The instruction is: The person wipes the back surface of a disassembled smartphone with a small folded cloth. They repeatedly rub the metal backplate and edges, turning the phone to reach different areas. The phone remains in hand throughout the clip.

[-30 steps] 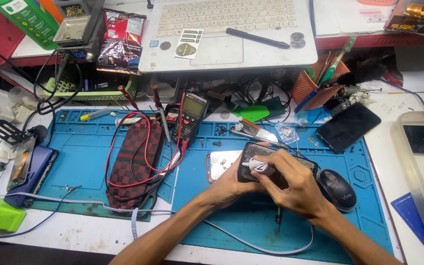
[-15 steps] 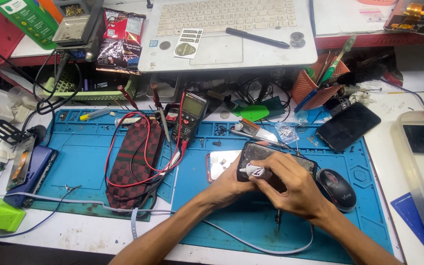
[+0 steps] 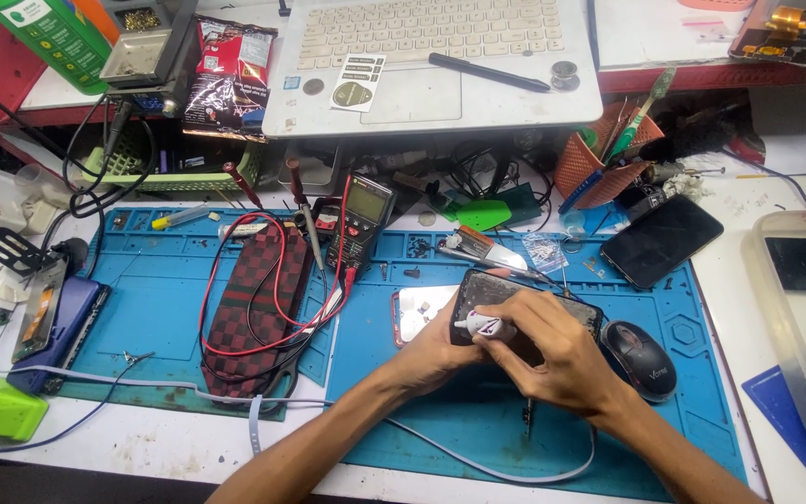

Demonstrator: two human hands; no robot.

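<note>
An opened dark phone [image 3: 515,297] lies on the blue work mat [image 3: 160,308], its far end showing past my hands. My left hand [image 3: 436,350] grips its near left edge. My right hand [image 3: 552,350] pinches a small white tube [image 3: 479,326] and presses its tip against the phone. Just left of the phone lies a silvery phone back [image 3: 414,311], partly hidden by my left hand. A thin dark tool [image 3: 528,417] sticks out below my right hand.
A black mouse [image 3: 639,359] sits right of my right hand. A multimeter [image 3: 360,222] with red and black leads lies over a checkered case [image 3: 254,308]. A black phone [image 3: 661,240], an orange tool cup [image 3: 590,168], a laptop [image 3: 431,56] and a clear plastic box [image 3: 776,308] surround the mat.
My right hand has shifted slightly over the phone, with the white tube's tip nudged a little. The phone and my left hand stay where they were.
</note>
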